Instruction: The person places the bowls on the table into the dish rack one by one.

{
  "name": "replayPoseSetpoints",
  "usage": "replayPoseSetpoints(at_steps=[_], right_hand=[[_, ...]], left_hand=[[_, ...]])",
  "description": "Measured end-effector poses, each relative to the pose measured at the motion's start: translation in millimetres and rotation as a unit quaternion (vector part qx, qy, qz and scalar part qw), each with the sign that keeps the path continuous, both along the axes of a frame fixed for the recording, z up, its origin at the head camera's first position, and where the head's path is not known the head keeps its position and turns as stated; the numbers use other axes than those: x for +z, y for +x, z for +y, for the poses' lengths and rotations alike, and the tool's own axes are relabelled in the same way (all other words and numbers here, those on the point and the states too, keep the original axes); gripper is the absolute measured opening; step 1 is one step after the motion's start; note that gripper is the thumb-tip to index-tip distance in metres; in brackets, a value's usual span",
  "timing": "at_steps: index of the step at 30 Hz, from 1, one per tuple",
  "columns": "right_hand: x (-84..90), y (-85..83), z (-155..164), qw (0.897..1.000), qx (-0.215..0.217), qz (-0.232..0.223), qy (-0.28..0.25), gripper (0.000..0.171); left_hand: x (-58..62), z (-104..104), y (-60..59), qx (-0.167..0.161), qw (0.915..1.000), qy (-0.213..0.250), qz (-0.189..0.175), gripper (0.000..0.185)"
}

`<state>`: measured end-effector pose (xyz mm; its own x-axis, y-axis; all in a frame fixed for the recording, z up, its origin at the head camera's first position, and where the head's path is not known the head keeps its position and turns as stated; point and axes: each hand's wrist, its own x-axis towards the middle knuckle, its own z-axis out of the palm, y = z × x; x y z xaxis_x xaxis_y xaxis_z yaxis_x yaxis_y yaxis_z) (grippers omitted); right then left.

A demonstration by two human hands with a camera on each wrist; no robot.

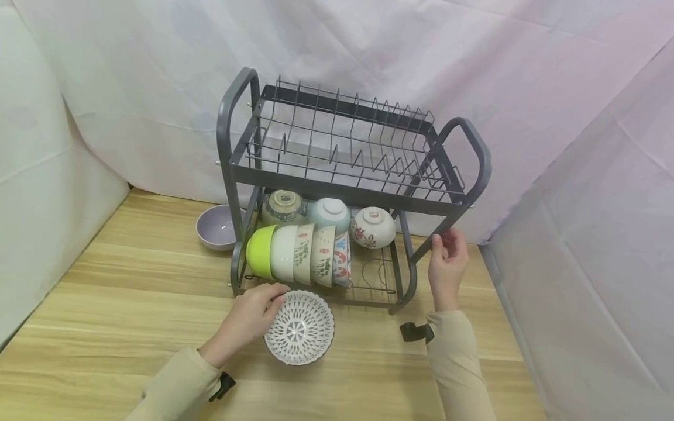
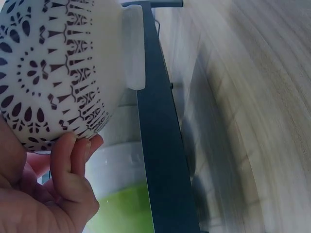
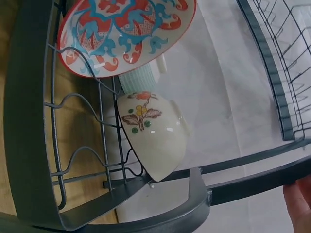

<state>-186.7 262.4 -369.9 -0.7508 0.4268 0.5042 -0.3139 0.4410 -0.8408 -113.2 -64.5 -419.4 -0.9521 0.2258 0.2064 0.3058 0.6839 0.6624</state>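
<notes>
Your left hand [image 1: 251, 318] grips the rim of the patterned white bowl [image 1: 300, 327] on the tabletop [image 1: 131, 304], just before the dish rack [image 1: 347, 193]. Your right hand [image 1: 447, 260] seems to clasp the rack's right bar.

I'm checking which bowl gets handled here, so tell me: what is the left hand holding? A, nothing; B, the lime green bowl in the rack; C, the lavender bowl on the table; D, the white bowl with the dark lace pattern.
D: the left hand has its fingers curled on the rim of the white lace-patterned bowl in front of the rack.
</notes>
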Motion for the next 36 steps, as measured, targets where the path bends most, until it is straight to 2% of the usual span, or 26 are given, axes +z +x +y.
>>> replayPoseSetpoints(at_steps=[4, 6, 7, 8, 9, 12, 15, 16, 18, 19, 20, 24, 28, 31, 36], right_hand=[[-2.9, 16.9, -7.5, 0.995, -0.025, -0.014, 0.1, 0.035], [-7.1, 30.5, -14.0, 0.982, -0.02, 0.022, 0.186, 0.035], [-10.3, 37.6, -18.1, 0.971, -0.009, 0.055, 0.232, 0.034], [-13.6, 45.0, -22.6, 0.957, 0.01, 0.087, 0.278, 0.031], [-17.2, 52.3, -27.5, 0.937, 0.032, 0.122, 0.326, 0.027], [-30.4, 72.0, -44.7, 0.866, 0.138, 0.216, 0.428, 0.024], [-42.8, 91.7, -61.9, 0.799, 0.232, 0.253, 0.493, 0.025], [-46.7, 97.5, -66.8, 0.78, 0.255, 0.259, 0.51, 0.025], [-52.9, 107.7, -74.6, 0.749, 0.278, 0.265, 0.54, 0.024], [-55.1, 111.2, -77.4, 0.739, 0.288, 0.265, 0.549, 0.024], [-56.8, 113.8, -79.5, 0.732, 0.293, 0.267, 0.554, 0.024], [-57.4, 117.8, -83.5, 0.723, 0.309, 0.274, 0.554, 0.026], [-55.7, 117.0, -84.7, 0.696, 0.328, 0.294, 0.567, 0.023], [-56.1, 118.4, -85.2, 0.683, 0.338, 0.295, 0.577, 0.025], [-52.0, 124.3, -86.2, 0.687, 0.346, 0.284, 0.572, 0.031]], left_hand=[[0.2, 6.4, -0.6, -0.007, 1.0, 0.005, -0.005, 0.014], [0.4, 9.4, -0.8, -0.011, 0.9999, 0.004, -0.004, 0.013], [0.5, 10.7, -0.7, -0.012, 0.9999, 0.001, -0.003, 0.013], [0.7, 12.0, -0.7, -0.014, 0.9999, 0.0, -0.002, 0.013], [1.2, 13.2, -0.7, -0.016, 0.9999, -0.002, -0.001, 0.013], [2.0, 16.0, -1.2, -0.019, 0.9998, -0.006, 0.001, 0.013], [2.7, 17.1, -2.0, -0.023, 0.9997, -0.005, 0.004, 0.012], [2.5, 17.3, -2.4, -0.024, 0.9997, -0.006, 0.006, 0.012], [2.3, 17.5, -3.1, -0.026, 0.9996, -0.01, 0.009, 0.012], [2.2, 17.5, -3.2, -0.029, 0.9994, -0.013, 0.01, 0.012], [2.0, 17.6, -3.3, -0.033, 0.9993, -0.015, 0.01, 0.012], [0.5, 19.2, -2.6, -0.053, 0.9982, -0.027, 0.0, 0.013], [-0.8, 22.2, -1.4, -0.077, 0.9965, -0.029, -0.008, 0.013], [-1.8, 24.1, -1.1, -0.086, 0.9958, -0.029, -0.01, 0.013], [-2.6, 23.7, -0.9, -0.102, 0.9947, -0.01, -0.01, 0.013]])
